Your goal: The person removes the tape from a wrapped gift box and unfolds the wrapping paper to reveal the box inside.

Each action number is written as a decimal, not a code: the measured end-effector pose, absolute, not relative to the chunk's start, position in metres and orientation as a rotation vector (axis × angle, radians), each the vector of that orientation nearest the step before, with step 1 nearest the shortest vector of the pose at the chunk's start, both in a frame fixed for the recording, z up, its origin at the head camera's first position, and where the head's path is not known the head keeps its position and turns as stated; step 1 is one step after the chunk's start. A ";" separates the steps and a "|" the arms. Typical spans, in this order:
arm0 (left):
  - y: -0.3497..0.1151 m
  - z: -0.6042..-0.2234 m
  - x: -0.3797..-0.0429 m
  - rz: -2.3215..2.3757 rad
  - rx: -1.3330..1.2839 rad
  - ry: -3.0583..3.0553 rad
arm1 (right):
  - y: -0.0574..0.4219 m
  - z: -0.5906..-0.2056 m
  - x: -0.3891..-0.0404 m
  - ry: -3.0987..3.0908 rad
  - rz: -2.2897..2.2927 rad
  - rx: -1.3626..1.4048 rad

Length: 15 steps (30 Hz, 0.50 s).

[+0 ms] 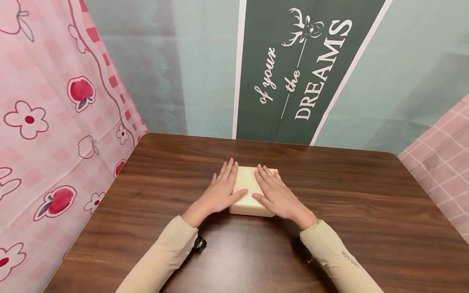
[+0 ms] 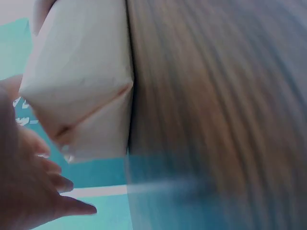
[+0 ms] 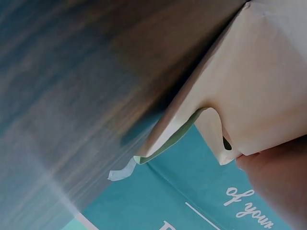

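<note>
A box-shaped parcel in cream paper (image 1: pixel 246 179) lies on the wooden table. My left hand (image 1: pixel 221 190) rests along its left side, fingers straight and thumb over the top. On the right part of the top lies my right hand (image 1: pixel 277 194), its fingers extended and thumb pointing inward. In the left wrist view, the folded end (image 2: pixel 103 122) of the parcel shows a slanting seam and lies flat. A loose paper flap (image 3: pixel 165 125) with a greenish inner side juts out at the other end in the right wrist view. A strip of clear tape (image 3: pixel 122 171) hangs from its tip.
The dark brown wooden table (image 1: pixel 165 175) extends around the parcel. A grey-green curtain with lettering (image 1: pixel 293 73) hangs behind its far edge. Pink patterned cloth (image 1: pixel 55 122) hangs at the left, and pink checked cloth (image 1: pixel 447 162) at the right.
</note>
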State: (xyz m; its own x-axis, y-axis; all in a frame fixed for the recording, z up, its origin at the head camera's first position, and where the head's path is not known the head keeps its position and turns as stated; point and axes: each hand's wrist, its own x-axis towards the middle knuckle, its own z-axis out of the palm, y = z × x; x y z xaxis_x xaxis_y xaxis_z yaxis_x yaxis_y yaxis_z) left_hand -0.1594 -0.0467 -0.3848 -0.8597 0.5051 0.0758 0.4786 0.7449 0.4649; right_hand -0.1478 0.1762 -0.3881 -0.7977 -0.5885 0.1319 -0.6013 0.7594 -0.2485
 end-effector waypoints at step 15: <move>-0.045 -0.379 -0.159 0.884 0.682 3.087 | 0.175 -0.385 -0.148 -2.892 0.452 0.978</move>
